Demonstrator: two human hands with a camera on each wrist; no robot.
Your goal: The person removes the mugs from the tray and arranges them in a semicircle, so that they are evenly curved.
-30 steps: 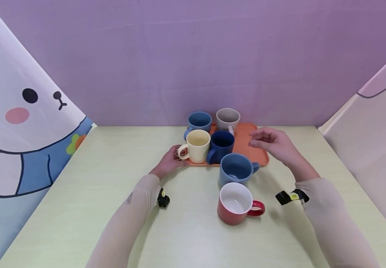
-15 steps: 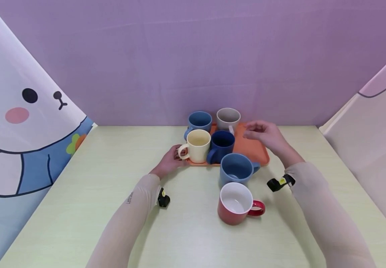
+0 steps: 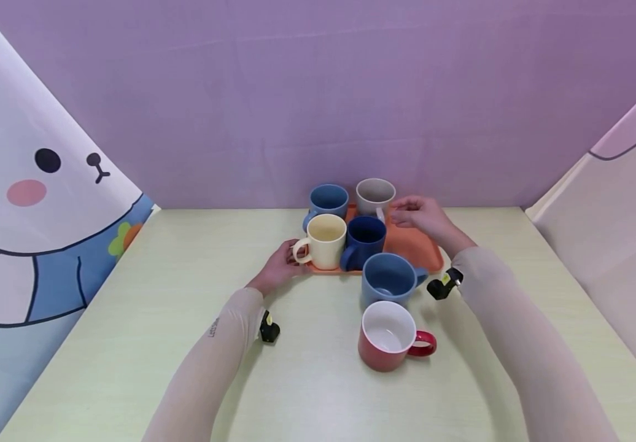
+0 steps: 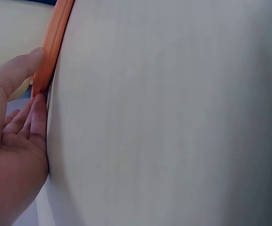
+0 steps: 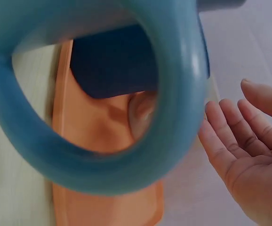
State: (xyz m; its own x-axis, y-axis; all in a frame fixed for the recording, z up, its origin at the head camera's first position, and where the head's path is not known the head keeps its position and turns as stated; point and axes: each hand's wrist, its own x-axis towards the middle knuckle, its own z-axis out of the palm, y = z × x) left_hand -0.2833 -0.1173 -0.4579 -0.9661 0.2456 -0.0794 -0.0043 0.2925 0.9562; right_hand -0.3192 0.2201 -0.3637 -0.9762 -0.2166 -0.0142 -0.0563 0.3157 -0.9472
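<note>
My left hand (image 3: 282, 266) holds the front left corner of an orange tray (image 4: 56, 40), thumb on the rim and fingertips at the corner. Beside it on the tray stands a cream mug (image 3: 326, 252). My right hand (image 3: 425, 220) reaches over the tray's right part, fingers loosely bent and nothing in them, fingertips close to a grey mug (image 3: 372, 197). In the right wrist view that hand (image 5: 249, 150) shows its palm, thumb apart from the fingers. A navy mug (image 3: 369, 242) and a blue mug (image 3: 323, 209) also stand on the tray.
A lighter blue mug (image 3: 387, 285) stands at the tray's front edge, its handle (image 5: 188, 94) large in the right wrist view. Nearer lies the table (image 3: 296, 393) with a red mug (image 3: 379, 353), white inside, handle to the right. A purple backdrop (image 3: 318, 104) rises behind.
My right hand has moved left and slightly away from me, over the tray toward the grey mug. The left hand and the mugs have kept their places.
</note>
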